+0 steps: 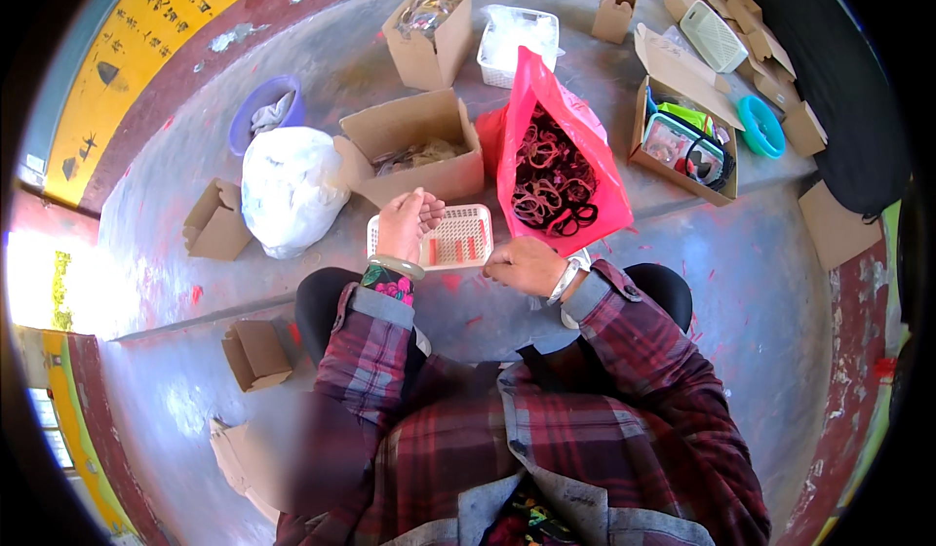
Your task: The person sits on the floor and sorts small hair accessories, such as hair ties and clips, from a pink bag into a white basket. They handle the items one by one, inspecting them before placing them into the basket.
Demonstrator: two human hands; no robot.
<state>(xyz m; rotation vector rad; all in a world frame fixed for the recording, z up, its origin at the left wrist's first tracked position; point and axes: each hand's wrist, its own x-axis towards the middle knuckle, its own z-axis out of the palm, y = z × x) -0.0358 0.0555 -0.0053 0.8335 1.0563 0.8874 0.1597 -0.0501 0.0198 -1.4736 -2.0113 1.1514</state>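
Observation:
A small white perforated plastic basket (479, 216) stands on the floor between my knees, with several small red pieces in it. My left hand (406, 222) is raised over the basket's left side, its fingers curled together. To the right, my right hand (527, 266) is closed beside the basket's front right corner, its fingers pinched. Whatever either hand pinches is too small or hidden to make out. Just beyond my right hand, an open bright pink plastic bag (608, 216) shows many dark and pink looped bands (556, 177) inside.
Behind the basket sits an open cardboard box (429, 176) of small packets. A stuffed white plastic bag (291, 190) and a purple basin (244, 122) are at left. On the right are a box of bright goods (687, 146) and a turquoise basin (760, 127). A low floor step crosses the scene.

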